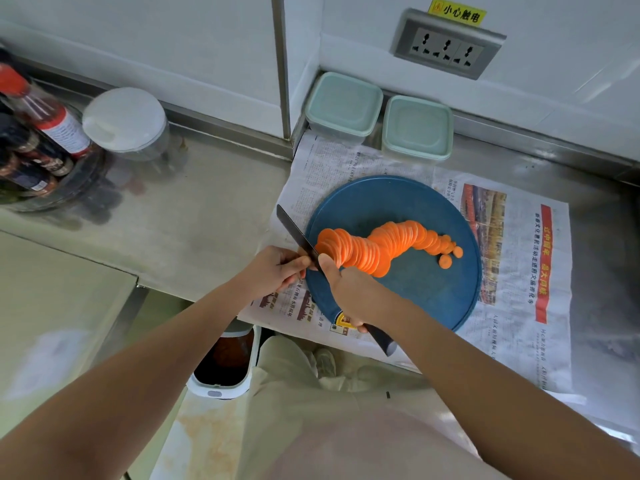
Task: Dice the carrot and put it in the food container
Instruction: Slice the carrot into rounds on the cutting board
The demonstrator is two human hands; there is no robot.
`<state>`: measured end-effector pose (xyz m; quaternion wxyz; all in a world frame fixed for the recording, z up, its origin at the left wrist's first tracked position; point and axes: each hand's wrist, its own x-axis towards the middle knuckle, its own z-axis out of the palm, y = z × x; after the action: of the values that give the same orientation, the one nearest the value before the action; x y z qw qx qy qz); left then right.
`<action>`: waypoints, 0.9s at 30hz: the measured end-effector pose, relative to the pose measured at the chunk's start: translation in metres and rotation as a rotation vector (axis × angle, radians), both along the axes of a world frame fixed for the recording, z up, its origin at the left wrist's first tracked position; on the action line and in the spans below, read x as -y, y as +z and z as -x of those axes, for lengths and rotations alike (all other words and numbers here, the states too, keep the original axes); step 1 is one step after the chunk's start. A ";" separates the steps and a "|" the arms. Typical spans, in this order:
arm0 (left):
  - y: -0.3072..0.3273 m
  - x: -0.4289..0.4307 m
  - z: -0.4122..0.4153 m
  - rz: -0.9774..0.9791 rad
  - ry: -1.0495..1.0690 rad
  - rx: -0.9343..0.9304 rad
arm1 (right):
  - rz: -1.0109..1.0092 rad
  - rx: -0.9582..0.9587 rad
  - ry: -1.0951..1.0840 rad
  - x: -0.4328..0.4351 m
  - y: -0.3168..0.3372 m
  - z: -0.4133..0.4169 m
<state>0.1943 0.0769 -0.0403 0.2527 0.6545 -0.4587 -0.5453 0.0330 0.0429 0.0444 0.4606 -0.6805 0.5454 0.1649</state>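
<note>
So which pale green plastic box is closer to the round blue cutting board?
The right-hand box, under the grey wall socket; the left box sits further back in the corner.

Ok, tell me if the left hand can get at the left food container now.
Probably yes. From the left hand, bare newspaper leads to the left food container, with nothing standing between. It must first clear the knife blade beside it, and the lid is on.
</note>
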 end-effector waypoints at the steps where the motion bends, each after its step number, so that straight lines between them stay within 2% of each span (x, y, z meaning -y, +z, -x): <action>1: 0.000 0.000 0.000 0.003 -0.002 -0.003 | 0.008 0.003 -0.006 -0.002 -0.001 -0.001; 6: -0.004 -0.001 -0.002 0.029 -0.023 0.023 | 0.062 -0.012 -0.055 -0.011 -0.015 -0.004; 13: -0.007 0.000 -0.005 0.014 -0.017 -0.008 | 0.007 0.064 -0.064 -0.017 -0.019 0.000; 17: -0.005 0.001 -0.006 0.021 -0.039 0.014 | 0.035 0.011 -0.140 -0.018 -0.016 -0.010; 23: -0.001 0.001 -0.007 0.001 -0.060 -0.032 | 0.035 0.077 -0.072 -0.022 -0.022 -0.001; 27: -0.002 0.002 -0.006 0.029 -0.084 0.034 | 0.019 0.077 -0.078 -0.019 -0.022 -0.002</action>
<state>0.2003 0.0747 -0.0423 0.2312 0.6402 -0.4979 -0.5373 0.0351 0.0614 0.0224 0.4809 -0.6688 0.5551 0.1153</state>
